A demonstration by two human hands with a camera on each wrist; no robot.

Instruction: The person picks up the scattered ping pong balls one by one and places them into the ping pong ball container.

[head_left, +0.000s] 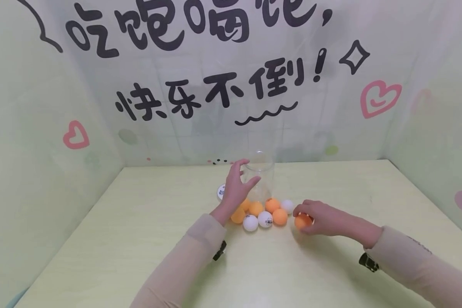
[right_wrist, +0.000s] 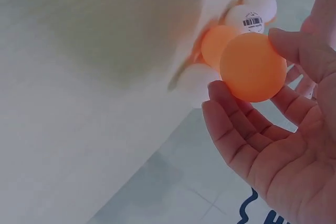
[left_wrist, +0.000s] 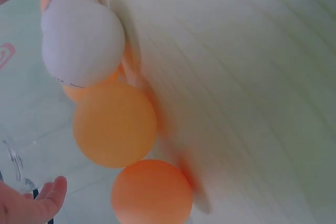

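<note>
In the head view, my left hand [head_left: 236, 187] is at the left side of a clear cylindrical container [head_left: 265, 182], thumb across its front and fingers by its rim. That container stands upright, with no balls seen inside. My right hand [head_left: 323, 219] pinches an orange ping-pong ball [head_left: 303, 222] between thumb and fingers, low over the table. The right wrist view shows this orange ball [right_wrist: 253, 67] at the fingertips. Orange ping-pong balls [head_left: 279, 217] and white ping-pong balls [head_left: 250, 223] cluster before the container, partly behind my left wrist.
The pale wooden table [head_left: 146, 248] stretches out on both sides of the balls. A printed cloth wall [head_left: 200, 137] rises along its back edge, with more cloth at the sides. A white round thing with blue print [head_left: 221, 191] shows left of my left wrist.
</note>
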